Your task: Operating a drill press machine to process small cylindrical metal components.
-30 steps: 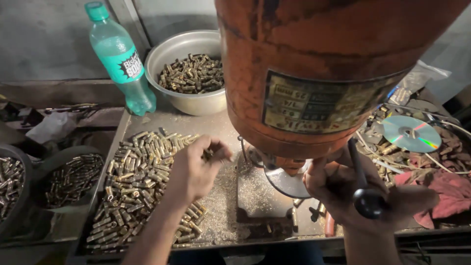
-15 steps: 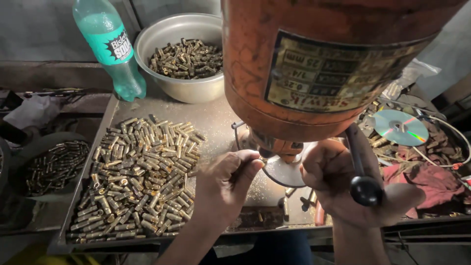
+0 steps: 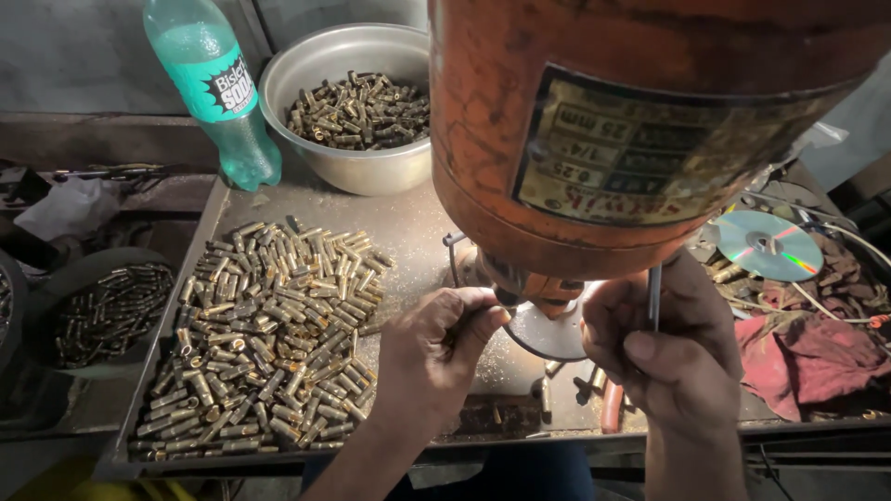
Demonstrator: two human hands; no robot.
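At the far left, a dark round pan [image 3: 107, 311] holds a layer of small metal cylinders, set below the edge of the grey metal desk [image 3: 408, 227]. On the desk lies a broad heap of short brass-coloured metal cylinders [image 3: 264, 339], spread loosely from near the front edge toward the middle. Behind the heap stands a green-tinted clear plastic bottle [image 3: 218, 93], upright, just beside a round steel bowl [image 3: 306, 65] that is filled with more of the same cylinders.

The left hand [image 3: 436, 353] hovers right of the heap, under the rusty orange drum-shaped machine body [image 3: 575, 130]; its fingers are pinched shut on a small piece (too hidden to tell apart from the fingertips) held up near the machine's spindle, above a round bright metal plate [image 3: 548, 334].

The right hand [image 3: 664, 348] is curled closed around a thin dark metal lever rod [image 3: 654, 297] that rises beside the machine.

Farther right, a shiny compact disc [image 3: 768, 246] lies among cables, with a crumpled dark red cloth [image 3: 807, 357] in front of it.
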